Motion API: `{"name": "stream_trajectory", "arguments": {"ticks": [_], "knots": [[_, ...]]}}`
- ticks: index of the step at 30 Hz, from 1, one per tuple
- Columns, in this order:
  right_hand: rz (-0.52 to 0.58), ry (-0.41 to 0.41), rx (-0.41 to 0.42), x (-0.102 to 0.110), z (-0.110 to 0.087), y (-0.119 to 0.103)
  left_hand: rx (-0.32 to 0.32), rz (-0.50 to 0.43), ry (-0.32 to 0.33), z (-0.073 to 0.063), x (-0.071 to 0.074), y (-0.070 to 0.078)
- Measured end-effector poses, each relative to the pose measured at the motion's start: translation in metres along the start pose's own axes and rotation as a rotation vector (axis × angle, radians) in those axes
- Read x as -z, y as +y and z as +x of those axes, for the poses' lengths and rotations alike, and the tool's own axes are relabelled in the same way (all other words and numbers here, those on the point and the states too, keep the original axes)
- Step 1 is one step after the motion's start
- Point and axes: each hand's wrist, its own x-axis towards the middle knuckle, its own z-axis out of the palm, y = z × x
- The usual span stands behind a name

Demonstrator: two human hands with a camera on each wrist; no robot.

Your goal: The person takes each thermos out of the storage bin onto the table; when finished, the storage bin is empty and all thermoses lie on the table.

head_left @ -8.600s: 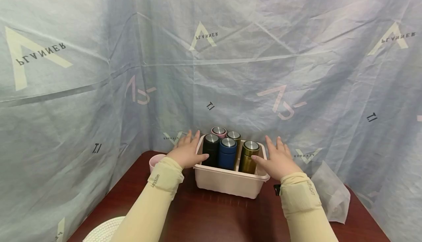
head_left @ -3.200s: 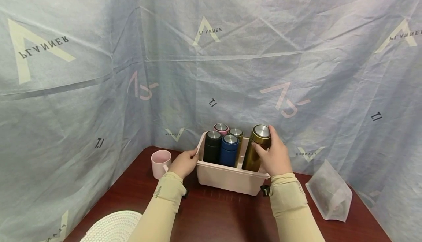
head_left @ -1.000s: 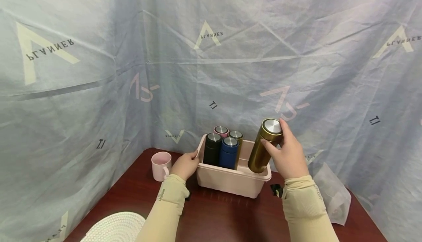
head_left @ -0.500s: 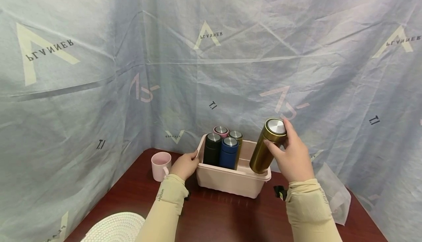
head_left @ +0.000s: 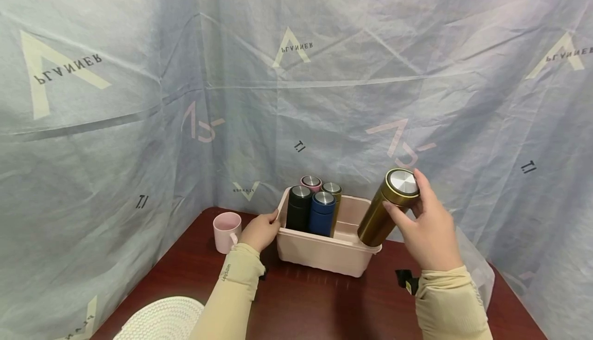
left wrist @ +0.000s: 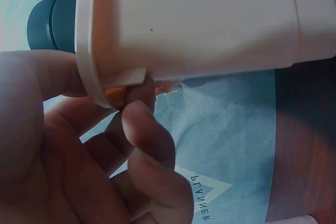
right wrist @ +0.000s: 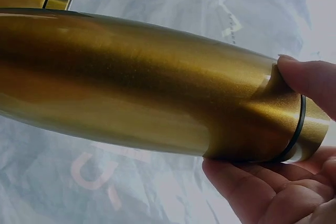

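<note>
Metallic gold, a lidded flask (head_left: 377, 221) tilts at the right end of a pink plastic storage bin (head_left: 319, 255), its neck in the right hand's (head_left: 431, 232) pinching grip, while the left hand (head_left: 260, 232) pinches the bin's left rim, apparently to steady it.

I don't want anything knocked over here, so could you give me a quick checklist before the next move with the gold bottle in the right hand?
1. Right hand grips the gold bottle near its lid: ok.
2. Gold bottle upright: not ok, it is tilted, lid end towards the right.
3. Its lower end free of the bin's rim: cannot tell, they overlap in the head view.
4. Left hand holds the bin's left end: ok.
5. Black bottle and blue bottle upright in the bin: ok.
6. Pink mug upright on the table: ok.
</note>
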Motion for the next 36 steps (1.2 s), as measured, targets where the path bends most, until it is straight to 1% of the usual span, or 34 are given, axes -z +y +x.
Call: {"name": "stream_trajectory", "arguments": {"ticks": [9, 14, 18, 25, 31, 36], "knots": [[-0.020, 0.025, 0.015, 0.010, -0.005, -0.002, -0.001, -0.004, -0.009, -0.001, 0.002, 0.002], [-0.038, 0.054, 0.023, 0.016, -0.007, -0.003, -0.003, -0.007, -0.008, -0.002, 0.003, 0.004], [-0.058, 0.068, 0.000, 0.020, -0.010, -0.001, -0.002, -0.005, -0.008, -0.002, 0.004, 0.004], [-0.100, 0.064, -0.055, 0.029, -0.018, 0.007, -0.008, -0.005, -0.019, -0.003, 0.001, 0.002], [-0.128, 0.045, -0.082, 0.041, -0.023, 0.019, -0.006, -0.002, -0.016, -0.001, 0.001, 0.004], [-0.137, 0.025, -0.114, 0.044, -0.026, 0.028, -0.002, 0.005, -0.008, -0.001, 0.002, 0.004]]}}
